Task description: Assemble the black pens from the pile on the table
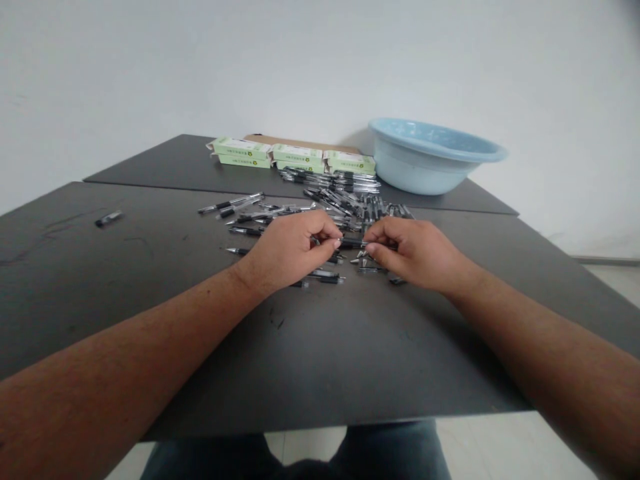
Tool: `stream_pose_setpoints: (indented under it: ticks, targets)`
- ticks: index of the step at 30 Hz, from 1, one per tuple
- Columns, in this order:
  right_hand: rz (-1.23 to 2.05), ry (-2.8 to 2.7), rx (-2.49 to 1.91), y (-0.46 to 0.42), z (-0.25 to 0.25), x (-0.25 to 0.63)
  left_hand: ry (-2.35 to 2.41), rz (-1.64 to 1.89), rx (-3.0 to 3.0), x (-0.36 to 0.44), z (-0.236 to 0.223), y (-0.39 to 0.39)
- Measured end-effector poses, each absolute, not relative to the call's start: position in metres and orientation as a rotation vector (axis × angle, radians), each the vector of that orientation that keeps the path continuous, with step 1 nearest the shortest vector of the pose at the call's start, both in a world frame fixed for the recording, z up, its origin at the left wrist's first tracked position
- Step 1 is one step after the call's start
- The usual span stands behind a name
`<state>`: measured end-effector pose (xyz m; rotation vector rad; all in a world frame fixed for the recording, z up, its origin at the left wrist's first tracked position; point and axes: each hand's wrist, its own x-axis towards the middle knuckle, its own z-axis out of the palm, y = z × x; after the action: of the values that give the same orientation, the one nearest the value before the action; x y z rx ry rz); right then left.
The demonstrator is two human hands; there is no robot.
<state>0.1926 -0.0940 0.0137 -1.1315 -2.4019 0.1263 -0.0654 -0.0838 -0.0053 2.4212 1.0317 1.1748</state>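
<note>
Both my hands meet over the middle of a dark table (pixel 150 320). My left hand (pixel 293 250) is closed, thumb and fingers pinching one end of a black pen (pixel 353 243). My right hand (pixel 415 250) is closed on the other end of the same pen. The pen lies level between them, just above the tabletop. Several loose pens and pen parts (pixel 325 273) lie under and beside my hands. A larger scatter of pens (pixel 345 197) spreads out behind them.
Green and white boxes (pixel 295 157) stand in a row at the back, with a flat brown cardboard piece behind them. A light blue plastic basin (pixel 430 157) sits at the back right. A single small dark pen part (pixel 109 218) lies far left.
</note>
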Motion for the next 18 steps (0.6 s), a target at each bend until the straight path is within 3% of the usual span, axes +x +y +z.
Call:
stream_pose_setpoints:
  ticks: [18]
  targets:
    - [0.215,-2.361,-1.158,-0.0956,0.0152,0.1920,1.068,1.158,2.429,-0.0648,-0.0049,-0.0849]
